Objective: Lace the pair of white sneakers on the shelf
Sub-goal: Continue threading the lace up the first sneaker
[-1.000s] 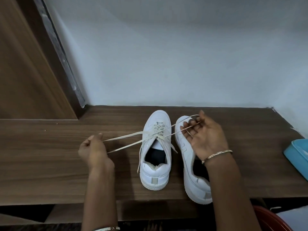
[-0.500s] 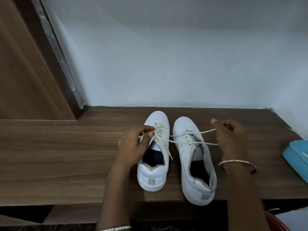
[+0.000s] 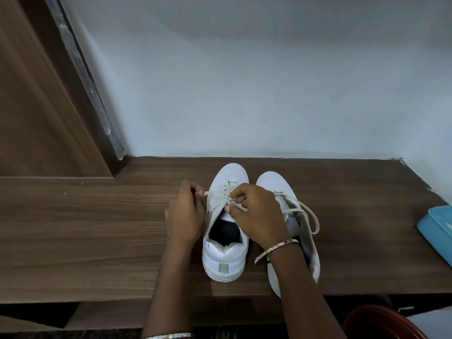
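Two white sneakers stand side by side on the brown wooden shelf, toes toward the wall. The left sneaker has a cream lace crossed through its upper eyelets. My left hand sits just left of it and pinches one lace end at the shoe's left edge. My right hand reaches over from the right and pinches the lace above the tongue. The right sneaker is partly hidden by my right wrist; a loose lace loop trails off its right side.
A pale wall rises behind the shelf, with a wooden door panel at the left. A light blue container sits at the shelf's right edge. A red round tub shows below the shelf at bottom right.
My right hand left the right sneaker's side and came over the left sneaker's tongue. My left hand shifted left to the shoe's edge. The lace stretched out to the right now lies slack.
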`<state>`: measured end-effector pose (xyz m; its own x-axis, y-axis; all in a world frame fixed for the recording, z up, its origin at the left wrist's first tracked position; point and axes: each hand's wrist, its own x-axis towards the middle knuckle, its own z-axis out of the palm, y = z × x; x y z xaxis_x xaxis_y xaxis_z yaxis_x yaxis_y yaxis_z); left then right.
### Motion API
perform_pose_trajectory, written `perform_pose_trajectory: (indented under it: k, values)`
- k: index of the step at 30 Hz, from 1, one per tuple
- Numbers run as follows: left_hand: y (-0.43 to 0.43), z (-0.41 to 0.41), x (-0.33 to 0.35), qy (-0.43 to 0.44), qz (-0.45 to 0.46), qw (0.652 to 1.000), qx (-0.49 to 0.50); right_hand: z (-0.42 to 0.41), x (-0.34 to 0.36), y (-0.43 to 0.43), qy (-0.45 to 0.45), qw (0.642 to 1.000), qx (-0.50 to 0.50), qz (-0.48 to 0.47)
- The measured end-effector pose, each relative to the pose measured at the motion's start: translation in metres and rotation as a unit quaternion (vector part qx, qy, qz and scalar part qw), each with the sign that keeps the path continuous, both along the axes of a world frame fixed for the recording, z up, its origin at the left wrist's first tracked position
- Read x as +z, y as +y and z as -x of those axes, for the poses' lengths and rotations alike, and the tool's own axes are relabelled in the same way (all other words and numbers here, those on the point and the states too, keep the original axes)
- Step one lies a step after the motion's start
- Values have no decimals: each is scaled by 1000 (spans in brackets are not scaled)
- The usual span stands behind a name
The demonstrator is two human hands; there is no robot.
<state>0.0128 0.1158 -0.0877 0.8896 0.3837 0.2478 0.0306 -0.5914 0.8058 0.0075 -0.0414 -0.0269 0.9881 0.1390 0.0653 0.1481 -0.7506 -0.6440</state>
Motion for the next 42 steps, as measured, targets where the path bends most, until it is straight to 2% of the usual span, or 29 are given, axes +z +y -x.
perform_pose_trajectory:
  k: [3, 5, 7, 9, 11, 13, 15, 17, 23, 29, 33, 35, 39, 42]
  values:
    - [8, 5, 3, 14, 16, 996, 84, -2, -2, -3, -4, 1000, 3, -23]
    - [9, 7, 1, 43, -22, 992, 120, -6, -3, -9, 2, 999, -1, -43]
    - [9, 8, 3, 25, -43, 991, 127, -8, -3, -13, -3, 999, -15, -51]
    - [7, 7, 12, -32, 30, 998, 53, -9, -3, -15, -13, 997, -28, -68]
    - [0, 10, 23, -22, 115, 990, -78, -9, -3, -14, -25, 996, -33, -76]
    - [-9, 14, 28, 13, 112, 978, -173, -9, -4, -11, -39, 997, -28, -60]
    - [-11, 14, 24, 19, 66, 979, -194, -9, -8, -8, -50, 998, -15, -43]
    - [-9, 12, 22, 17, 53, 979, -195, -9, -11, -6, -51, 998, -3, -46]
    - [1, 12, 21, 20, 84, 977, -195, -12, -16, -5, -108, 993, 23, -37]
    - [4, 13, 19, -10, 77, 982, -172, -11, -20, -1, -168, 983, 30, 72]
    - [3, 14, 19, -27, 60, 986, -152, -8, -23, 3, -151, 979, 14, 136]
    - [3, 14, 18, -35, 45, 988, -143, -9, -25, 3, -129, 982, 13, 135]
    - [6, 12, 14, -37, 22, 991, -125, -13, -29, 2, -134, 990, 37, 25]
    - [5, 12, 16, -17, 39, 992, -116, -12, -27, 1, -135, 990, 41, 16]
